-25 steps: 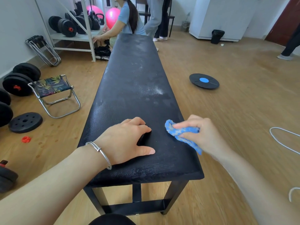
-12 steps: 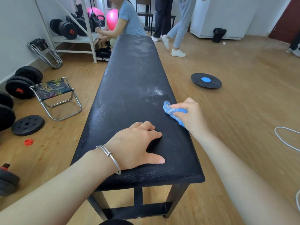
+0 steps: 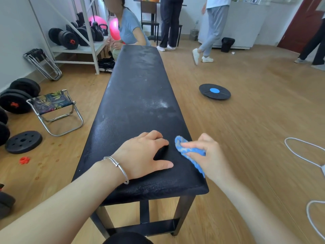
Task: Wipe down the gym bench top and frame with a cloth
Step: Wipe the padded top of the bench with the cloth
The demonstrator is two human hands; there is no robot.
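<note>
Half a second ago the right hand (image 3: 209, 155) was further up the bench top (image 3: 139, 95), beyond the fingers of the left hand (image 3: 142, 154). Now it has come back toward the person, and the blue cloth (image 3: 186, 150) lies just beside the left fingertips, on their right, close to the right edge of the padding. So this is the return half of one wiping stroke over the near end. The right fingers are curled around the bunched cloth and pinch it against the thumb, with the lower part of the cloth trailing under the palm. The left hand has not moved from its place. It rests flat on the top with the fingers lightly bent and close together and the thumb spread out toward the cloth, and I judge it only steadies the body. The whitish dusty patch (image 3: 158, 103) is well beyond both sets of fingers and looks not yet wiped. The black frame (image 3: 144, 224), below the left wrist, seems untouched too. I think the task is only at its beginning, and longer strokes are needed to reach the far half.
</note>
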